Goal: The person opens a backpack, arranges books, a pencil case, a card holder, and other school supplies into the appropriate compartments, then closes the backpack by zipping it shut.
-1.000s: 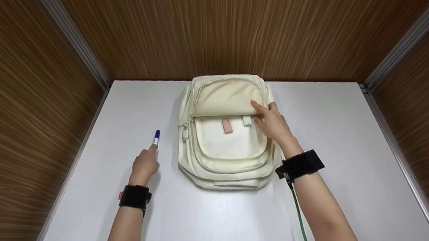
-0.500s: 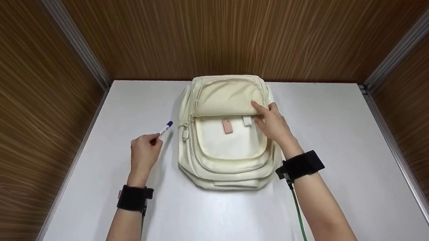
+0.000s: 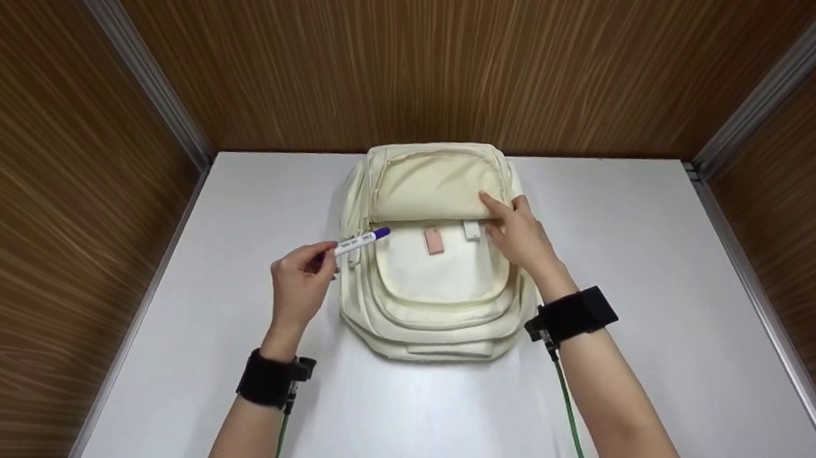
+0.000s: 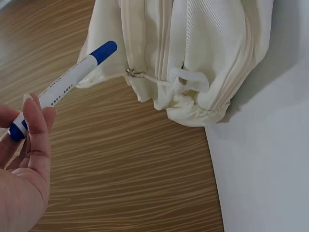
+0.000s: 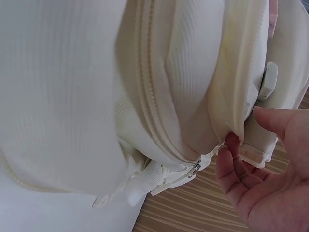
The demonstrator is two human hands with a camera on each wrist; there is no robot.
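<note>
A cream backpack (image 3: pixel 437 330) lies on the table with its front pocket unzipped and the flap (image 3: pixel 428 188) folded back. My left hand (image 3: pixel 300 279) pinches a white marker (image 4: pixel 67 82) with a blue cap near its rear end. The marker's capped tip overlaps the left edge of the pocket in the head view. At the pocket's right side, my right hand (image 3: pixel 524 240) holds the flap's edge between thumb and fingers (image 5: pixel 231 164). In the pocket's mouth are a small pink block (image 3: pixel 434 240) and a small white block (image 3: pixel 472 230), the white one beside the right thumb.
The white table (image 3: pixel 660 273) is bounded by wood-grain panels (image 3: pixel 432 60) at the back and both sides. A strap and buckle (image 4: pixel 188 79) hang at the bag's left side. A green cable (image 3: pixel 573 416) runs from the right wristband.
My left hand has lifted the marker from the table and carried it right to the backpack, turning it from upright in view to slanting rightward. My right hand has stayed at the flap.
</note>
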